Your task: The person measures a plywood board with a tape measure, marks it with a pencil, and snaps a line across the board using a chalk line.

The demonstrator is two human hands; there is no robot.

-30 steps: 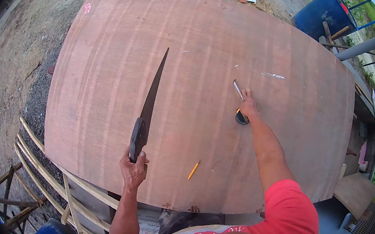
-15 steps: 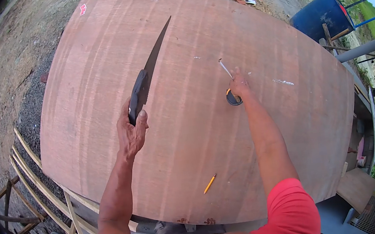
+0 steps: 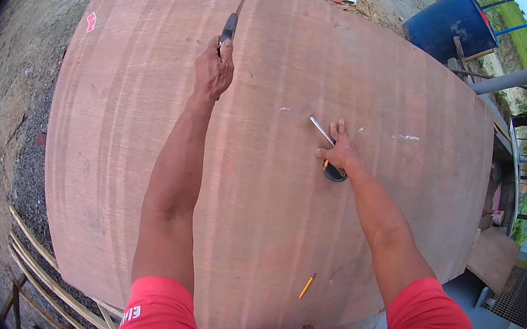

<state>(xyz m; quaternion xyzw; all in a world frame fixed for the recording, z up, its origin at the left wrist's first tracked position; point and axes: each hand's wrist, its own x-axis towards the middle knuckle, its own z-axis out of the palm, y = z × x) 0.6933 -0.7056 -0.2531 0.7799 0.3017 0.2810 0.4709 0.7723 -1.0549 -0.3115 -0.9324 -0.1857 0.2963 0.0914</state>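
Plywood sheet [image 3: 248,199]: broad, reddish, set over bare ground [image 3: 10,84].
Saw [image 3: 230,27]: over the far part, blade pointing away; a slack grip could have dropped it and scratched the wood.
Pencil [image 3: 306,286]: loose near the close edge; a bump might have rolled it off.
Left hand [image 3: 215,72]: fingers wrapped round the saw's handle.
Right hand [image 3: 339,150]: thumb spread from outstretched fingers, over the tape measure [image 3: 334,172], its strip partly out.
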